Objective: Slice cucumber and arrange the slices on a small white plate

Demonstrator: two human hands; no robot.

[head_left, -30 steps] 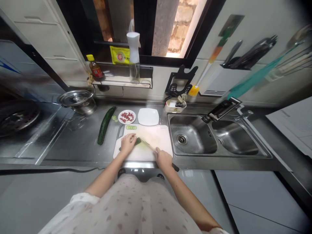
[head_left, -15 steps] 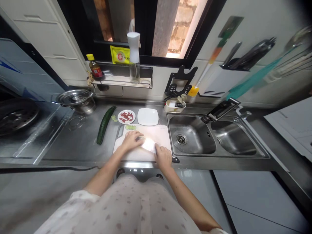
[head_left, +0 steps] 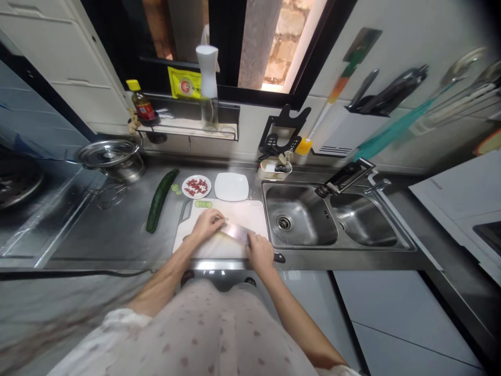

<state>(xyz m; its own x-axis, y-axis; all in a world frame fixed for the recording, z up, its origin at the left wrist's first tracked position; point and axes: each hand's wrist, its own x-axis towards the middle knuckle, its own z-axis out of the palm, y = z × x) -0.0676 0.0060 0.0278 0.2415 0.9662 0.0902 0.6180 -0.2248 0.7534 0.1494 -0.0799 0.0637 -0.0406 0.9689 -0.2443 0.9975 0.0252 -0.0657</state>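
Observation:
My right hand [head_left: 260, 251] is closed round the black handle of a kitchen knife [head_left: 235, 232], whose handle end sticks out past my hand on the right. The broad blade slants over the middle of the white cutting board [head_left: 223, 251]. At the blade's far end, my left hand [head_left: 207, 224] has its fingers curled and pressed together. A small greenish bit shows at its fingertips, too blurred to name. Overlapping cucumber slices [head_left: 203, 204] lie near the board's upper left edge. A whole cucumber [head_left: 162, 201] rests on the counter to the left.
Behind the board stand a plate of chopped red pieces [head_left: 196, 197] and a white square plate [head_left: 231, 186]. A few slices [head_left: 176, 189] lie on the counter. A lidded steel pot [head_left: 121, 163] is at the left, a double sink [head_left: 303, 240] at the right.
The whole view has shifted slightly left. The knife blade has tilted, so its bright glare is gone. Both hands keep nearly the same places on the board.

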